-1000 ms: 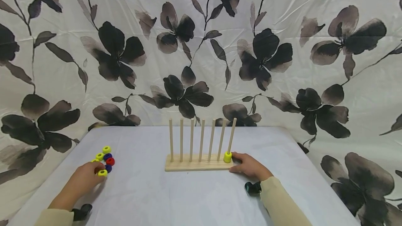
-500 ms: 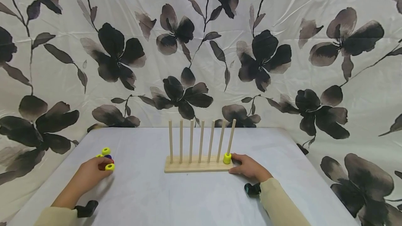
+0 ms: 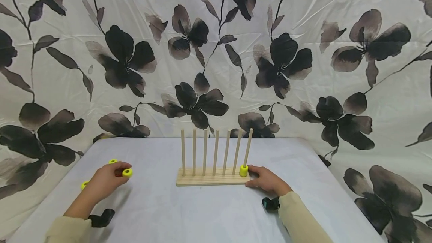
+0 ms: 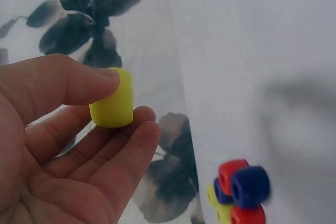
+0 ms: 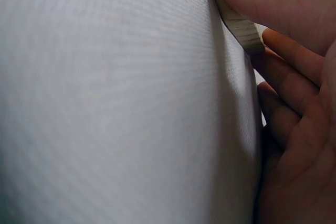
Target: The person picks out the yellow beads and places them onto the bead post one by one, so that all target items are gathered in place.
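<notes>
My left hand pinches a yellow bead between thumb and fingers, raised above the table's left side. In the left wrist view the bead is a smooth short barrel under my thumb. My right hand grips the right end of a wooden peg stand, thumb at the front edge and fingers behind. In the right wrist view the end of the base shows between thumb and fingers. The stand carries a row of several upright pegs. Yellow beads sit low on the rightmost peg.
Loose beads lie on the left of the white table; my left hand hides most of them from the head view. Blue, red and yellow ones show in the left wrist view. A floral cloth hangs behind the table.
My left hand has taken a yellow bead from the loose group, lifted it and moved it rightward and away from me. My right hand stays on the stand's end.
</notes>
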Action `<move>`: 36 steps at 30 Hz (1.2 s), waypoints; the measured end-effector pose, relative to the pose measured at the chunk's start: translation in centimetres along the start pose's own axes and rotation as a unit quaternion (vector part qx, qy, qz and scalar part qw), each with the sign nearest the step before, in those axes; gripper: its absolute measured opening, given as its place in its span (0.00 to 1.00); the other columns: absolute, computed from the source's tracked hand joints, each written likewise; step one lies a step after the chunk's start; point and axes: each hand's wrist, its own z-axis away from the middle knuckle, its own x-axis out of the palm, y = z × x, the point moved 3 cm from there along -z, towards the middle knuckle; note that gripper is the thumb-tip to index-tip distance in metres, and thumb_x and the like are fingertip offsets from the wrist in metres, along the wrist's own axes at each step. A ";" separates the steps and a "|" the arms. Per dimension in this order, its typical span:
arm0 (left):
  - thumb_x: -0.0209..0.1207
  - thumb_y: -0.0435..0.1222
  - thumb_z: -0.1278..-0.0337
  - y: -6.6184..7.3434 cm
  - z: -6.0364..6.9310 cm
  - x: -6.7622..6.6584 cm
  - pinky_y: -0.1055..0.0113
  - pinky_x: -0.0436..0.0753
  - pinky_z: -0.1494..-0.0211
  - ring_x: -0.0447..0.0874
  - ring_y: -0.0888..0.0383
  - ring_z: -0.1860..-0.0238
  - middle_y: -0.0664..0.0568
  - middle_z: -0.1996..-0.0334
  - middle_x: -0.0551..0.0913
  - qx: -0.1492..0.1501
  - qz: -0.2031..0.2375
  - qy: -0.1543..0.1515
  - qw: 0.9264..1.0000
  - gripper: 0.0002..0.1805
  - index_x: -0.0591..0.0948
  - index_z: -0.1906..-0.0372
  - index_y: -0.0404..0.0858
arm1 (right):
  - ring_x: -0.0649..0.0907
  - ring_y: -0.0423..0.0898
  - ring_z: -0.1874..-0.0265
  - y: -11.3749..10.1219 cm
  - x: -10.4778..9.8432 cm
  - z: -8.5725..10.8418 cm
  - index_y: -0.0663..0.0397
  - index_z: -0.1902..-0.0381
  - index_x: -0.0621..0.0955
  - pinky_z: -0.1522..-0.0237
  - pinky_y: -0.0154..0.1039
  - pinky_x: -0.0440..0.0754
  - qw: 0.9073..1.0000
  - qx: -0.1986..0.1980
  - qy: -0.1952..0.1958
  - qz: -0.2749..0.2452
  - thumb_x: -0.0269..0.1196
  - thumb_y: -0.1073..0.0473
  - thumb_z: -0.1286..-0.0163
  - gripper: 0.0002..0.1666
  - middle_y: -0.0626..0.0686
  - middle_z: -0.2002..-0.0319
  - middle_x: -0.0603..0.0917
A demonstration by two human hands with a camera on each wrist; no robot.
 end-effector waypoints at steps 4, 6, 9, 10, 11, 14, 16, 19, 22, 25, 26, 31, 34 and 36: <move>0.63 0.36 0.43 1.2 0.0 0.0 0.53 0.84 0.52 0.80 0.40 0.48 0.35 0.47 0.80 0.005 0.008 -0.004 1.000 0.25 0.75 0.41 0.30 | 0.63 0.59 0.27 -0.1 0.0 0.1 0.48 0.30 0.69 0.29 0.62 0.59 1.000 -0.003 0.000 0.004 0.72 0.44 0.46 0.47 0.55 0.29 0.68; 0.63 0.36 0.42 1.8 0.0 0.0 0.51 0.84 0.50 0.79 0.40 0.46 0.34 0.46 0.79 0.005 0.014 -0.008 1.000 0.26 0.75 0.40 0.30 | 0.63 0.59 0.27 -0.1 0.0 0.0 0.48 0.30 0.69 0.29 0.62 0.59 1.000 -0.004 -0.001 0.005 0.72 0.44 0.46 0.47 0.55 0.29 0.68; 0.63 0.38 0.41 2.5 -0.1 0.0 0.51 0.83 0.49 0.79 0.40 0.45 0.35 0.45 0.79 0.012 0.028 -0.011 0.999 0.26 0.75 0.39 0.31 | 0.63 0.59 0.27 -0.1 0.0 -0.1 0.48 0.30 0.69 0.29 0.62 0.59 1.000 -0.005 0.000 0.006 0.72 0.44 0.46 0.47 0.55 0.29 0.68; 0.63 0.38 0.41 2.7 -0.2 0.0 0.51 0.83 0.49 0.79 0.40 0.45 0.36 0.45 0.80 0.016 0.034 -0.013 0.999 0.26 0.75 0.39 0.31 | 0.63 0.59 0.28 -0.1 0.0 -0.1 0.47 0.30 0.70 0.29 0.62 0.59 1.000 -0.007 0.000 0.007 0.72 0.44 0.46 0.47 0.55 0.29 0.68; 0.63 0.39 0.41 3.0 -0.2 -0.1 0.51 0.83 0.48 0.79 0.41 0.45 0.36 0.44 0.80 0.020 0.041 -0.015 0.999 0.27 0.75 0.39 0.32 | 0.63 0.59 0.28 -0.1 0.0 -0.2 0.47 0.30 0.70 0.29 0.62 0.59 1.000 -0.008 0.001 0.008 0.72 0.43 0.46 0.47 0.55 0.29 0.68; 0.64 0.40 0.41 3.8 -0.2 -0.2 0.52 0.84 0.49 0.80 0.42 0.45 0.37 0.45 0.81 0.035 0.055 -0.019 0.998 0.27 0.75 0.39 0.32 | 0.63 0.59 0.28 0.0 -0.1 -0.3 0.47 0.31 0.70 0.29 0.62 0.60 1.000 -0.014 0.002 0.012 0.73 0.43 0.46 0.46 0.55 0.29 0.69; 0.64 0.40 0.41 4.2 -0.2 -0.2 0.53 0.84 0.49 0.81 0.44 0.46 0.38 0.46 0.81 0.042 0.063 -0.021 0.997 0.27 0.75 0.40 0.32 | 0.63 0.59 0.28 -0.1 -0.1 -0.3 0.47 0.31 0.71 0.29 0.61 0.60 1.000 -0.017 0.001 0.013 0.73 0.44 0.46 0.46 0.55 0.29 0.69; 0.65 0.41 0.42 4.8 -0.3 -0.1 0.53 0.84 0.49 0.81 0.45 0.46 0.40 0.47 0.82 0.046 0.073 -0.022 0.996 0.27 0.76 0.40 0.33 | 0.63 0.59 0.28 -0.2 -0.1 -0.2 0.48 0.31 0.71 0.29 0.61 0.60 1.000 -0.018 0.001 0.011 0.73 0.44 0.46 0.46 0.55 0.29 0.69; 0.65 0.42 0.43 5.4 -0.6 0.0 0.53 0.84 0.48 0.81 0.47 0.46 0.42 0.47 0.82 0.041 0.081 -0.024 0.996 0.28 0.76 0.39 0.35 | 0.63 0.59 0.28 -0.3 -0.2 -0.1 0.49 0.31 0.70 0.29 0.61 0.59 1.000 -0.014 0.001 0.008 0.73 0.44 0.46 0.46 0.55 0.29 0.68; 0.66 0.43 0.43 6.1 -0.7 0.0 0.53 0.84 0.48 0.81 0.47 0.47 0.42 0.47 0.82 0.042 0.083 -0.025 0.995 0.28 0.76 0.39 0.35 | 0.63 0.59 0.27 -0.3 -0.2 0.0 0.49 0.30 0.70 0.29 0.61 0.59 1.000 -0.008 -0.001 0.005 0.73 0.44 0.46 0.47 0.55 0.29 0.68; 0.65 0.43 0.43 6.3 -0.7 -0.1 0.53 0.84 0.47 0.81 0.47 0.46 0.42 0.47 0.82 0.045 0.084 -0.025 0.995 0.28 0.76 0.39 0.35 | 0.63 0.59 0.27 -0.3 -0.2 0.0 0.49 0.30 0.70 0.29 0.61 0.59 1.000 -0.005 -0.001 0.006 0.73 0.44 0.46 0.47 0.55 0.29 0.67; 0.65 0.43 0.42 7.6 -0.6 -0.1 0.52 0.83 0.46 0.81 0.46 0.45 0.42 0.46 0.82 0.058 0.094 -0.027 0.994 0.28 0.77 0.39 0.36 | 0.62 0.59 0.27 -0.2 -0.1 0.0 0.48 0.30 0.69 0.29 0.61 0.59 1.000 -0.004 -0.003 0.006 0.72 0.43 0.46 0.47 0.55 0.29 0.67; 0.65 0.44 0.42 8.4 -0.7 0.0 0.52 0.83 0.45 0.80 0.47 0.45 0.43 0.46 0.82 0.062 0.101 -0.028 0.993 0.28 0.77 0.39 0.38 | 0.63 0.59 0.27 -0.1 -0.1 0.0 0.48 0.30 0.70 0.29 0.61 0.59 1.000 -0.003 -0.001 0.002 0.73 0.44 0.47 0.47 0.55 0.29 0.68; 0.65 0.45 0.42 8.8 -0.9 0.2 0.52 0.83 0.44 0.80 0.47 0.45 0.44 0.46 0.82 0.066 0.104 -0.028 0.992 0.28 0.77 0.38 0.38 | 0.63 0.59 0.27 0.0 -0.1 0.0 0.48 0.30 0.70 0.29 0.61 0.59 1.000 -0.002 0.001 0.000 0.73 0.44 0.47 0.48 0.55 0.29 0.68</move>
